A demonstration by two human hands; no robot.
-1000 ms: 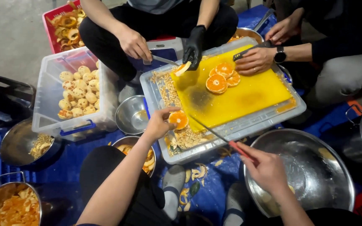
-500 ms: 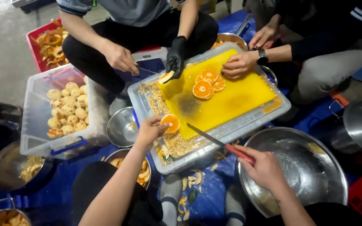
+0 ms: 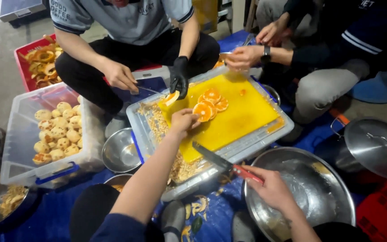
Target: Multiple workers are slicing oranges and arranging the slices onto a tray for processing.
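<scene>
Hands: left [image 3: 183, 121] touching orange slice [image 3: 202, 111], seemingly; right [image 3: 272, 190] grips knife [image 3: 222, 163].

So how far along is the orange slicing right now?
Done: several orange slices lie on the yellow board. In hand: left hand sets a slice there, right hand holds the knife. Left: peeled oranges fill the clear bin.

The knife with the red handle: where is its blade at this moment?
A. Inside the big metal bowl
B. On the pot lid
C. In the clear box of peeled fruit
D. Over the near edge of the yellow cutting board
D: the right hand holds the knife by its red handle, and the blade points up and left over the near edge of the yellow cutting board, while the left hand is at an orange slice.
</scene>
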